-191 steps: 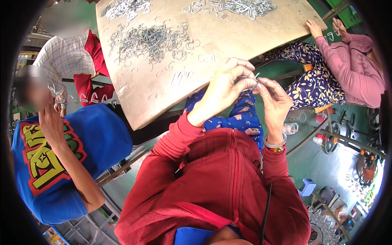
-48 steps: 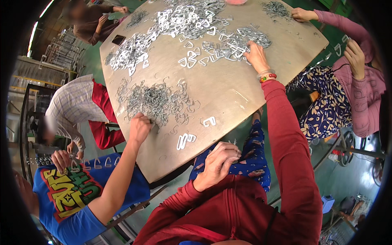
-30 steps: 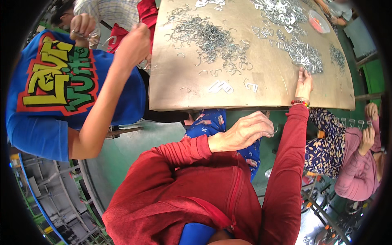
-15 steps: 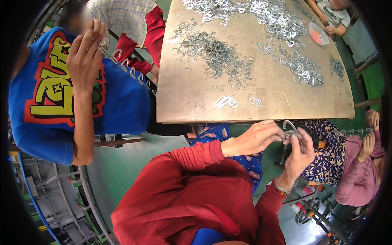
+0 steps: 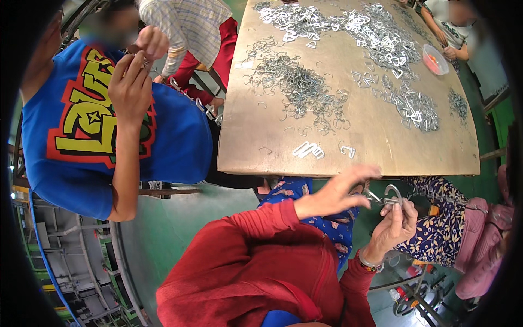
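Silver metal hook (image 5: 399,193) pinched in the fingertips of the right hand (image 5: 396,223)

Left hand (image 5: 333,195) is just beside it, thumb and fingers spread, kinda blurry. Can't tell if they touch the small metal piece (image 5: 372,195) between the hands. Beyond those left fingertips, a pile of thin hooks (image 5: 297,84) lies on the brownish tabletop (image 5: 250,136).

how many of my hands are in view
2: your left hand, open, left of the metal hook, and your right hand, holding that hook. Neither is hidden.
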`<state>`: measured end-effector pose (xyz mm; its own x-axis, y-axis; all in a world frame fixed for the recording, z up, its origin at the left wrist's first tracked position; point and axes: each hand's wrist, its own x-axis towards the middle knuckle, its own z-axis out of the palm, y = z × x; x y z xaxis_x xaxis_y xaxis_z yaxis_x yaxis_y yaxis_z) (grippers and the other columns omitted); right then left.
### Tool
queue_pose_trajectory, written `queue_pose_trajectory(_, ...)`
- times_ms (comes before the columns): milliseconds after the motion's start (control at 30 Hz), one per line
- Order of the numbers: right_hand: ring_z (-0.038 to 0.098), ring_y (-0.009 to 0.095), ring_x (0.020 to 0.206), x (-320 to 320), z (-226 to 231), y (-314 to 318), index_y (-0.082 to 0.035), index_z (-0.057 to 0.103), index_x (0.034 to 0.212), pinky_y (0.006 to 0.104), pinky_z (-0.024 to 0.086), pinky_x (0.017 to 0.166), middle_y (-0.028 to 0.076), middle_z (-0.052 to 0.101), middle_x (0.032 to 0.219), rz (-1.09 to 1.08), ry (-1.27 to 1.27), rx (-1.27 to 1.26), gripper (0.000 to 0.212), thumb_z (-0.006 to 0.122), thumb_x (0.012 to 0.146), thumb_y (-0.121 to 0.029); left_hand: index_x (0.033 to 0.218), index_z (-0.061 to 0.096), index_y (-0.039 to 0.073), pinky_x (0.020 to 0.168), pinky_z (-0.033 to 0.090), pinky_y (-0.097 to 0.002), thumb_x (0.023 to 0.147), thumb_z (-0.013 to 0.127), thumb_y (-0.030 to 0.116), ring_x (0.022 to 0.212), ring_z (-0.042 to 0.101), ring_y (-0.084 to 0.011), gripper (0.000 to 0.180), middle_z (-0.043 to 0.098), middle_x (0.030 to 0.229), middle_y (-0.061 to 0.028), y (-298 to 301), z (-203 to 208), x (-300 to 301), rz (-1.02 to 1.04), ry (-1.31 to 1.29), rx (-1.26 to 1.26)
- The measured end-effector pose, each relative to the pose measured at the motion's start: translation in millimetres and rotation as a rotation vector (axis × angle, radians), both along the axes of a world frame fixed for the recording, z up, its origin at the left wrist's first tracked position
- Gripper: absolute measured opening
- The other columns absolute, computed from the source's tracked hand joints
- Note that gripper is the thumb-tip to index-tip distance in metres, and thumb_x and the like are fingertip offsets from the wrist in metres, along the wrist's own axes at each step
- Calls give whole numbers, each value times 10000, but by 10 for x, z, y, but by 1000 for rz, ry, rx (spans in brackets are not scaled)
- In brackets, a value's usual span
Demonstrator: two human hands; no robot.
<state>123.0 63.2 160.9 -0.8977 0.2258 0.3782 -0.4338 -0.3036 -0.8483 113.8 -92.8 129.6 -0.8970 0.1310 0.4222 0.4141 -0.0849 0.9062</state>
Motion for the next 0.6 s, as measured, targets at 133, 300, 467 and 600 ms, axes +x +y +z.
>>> queue_pose_trajectory(133, 525, 149, 608, 2, 15, 26, 39, 581, 935, 222, 430, 479, 116, 518, 795, -4, -22, 9, 201, 525, 767, 133, 979, 627, 2, 675, 482, -347, 825, 606, 159, 791, 624, -273, 220, 643, 904, -168, -869, -153, -655, 526, -62, -637)
queue_pose_trajectory(300, 534, 149, 617, 6, -19, 26, 44, 582, 931, 219, 433, 482, 125, 529, 804, 34, -15, 27, 197, 525, 767, 137, 825, 637, -15, 656, 487, -422, 821, 586, 171, 727, 617, -347, 192, 632, 779, -199, -1450, -585, -1226, 644, -177, -992)
queue_pose_trajectory(467, 534, 151, 621, 33, -63, 44, 57, 579, 919, 224, 430, 482, 127, 538, 821, 23, -51, 30, 173, 528, 771, 132, 834, 561, -15, 674, 479, -469, 786, 504, 60, 777, 587, -395, 105, 575, 847, -208, -1391, -705, -1331, 653, -82, -1166)
queue_pose_trajectory(600, 531, 132, 630, 88, -90, 72, 65, 585, 945, 219, 437, 523, 116, 572, 841, -10, -125, 109, 172, 546, 784, 111, 884, 542, -17, 692, 469, -461, 774, 489, 27, 785, 571, -417, 130, 552, 868, -212, -1426, -523, -1319, 832, 130, -951)
